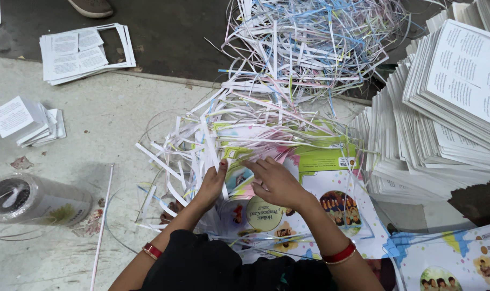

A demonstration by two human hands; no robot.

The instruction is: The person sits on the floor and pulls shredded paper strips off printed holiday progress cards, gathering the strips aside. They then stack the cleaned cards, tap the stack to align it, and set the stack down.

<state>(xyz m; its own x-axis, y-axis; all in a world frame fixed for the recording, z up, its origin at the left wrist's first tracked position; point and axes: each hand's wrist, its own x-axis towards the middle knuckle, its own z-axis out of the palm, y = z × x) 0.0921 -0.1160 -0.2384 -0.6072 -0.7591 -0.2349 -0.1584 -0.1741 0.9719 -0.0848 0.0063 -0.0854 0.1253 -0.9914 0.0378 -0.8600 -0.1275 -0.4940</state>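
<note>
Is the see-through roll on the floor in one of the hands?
No, the clear roll lies apart while both hands touch paper strips.

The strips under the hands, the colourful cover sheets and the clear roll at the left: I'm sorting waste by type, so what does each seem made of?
The strips look like thin matte paper offcuts: white, curling, tangled. The cover sheets seem glossy coated card, printed in colour, with a faint sheen. The roll looks like clear plastic film or tape, see-through and shiny. Both the left hand and the right hand rest among the strips.
</note>
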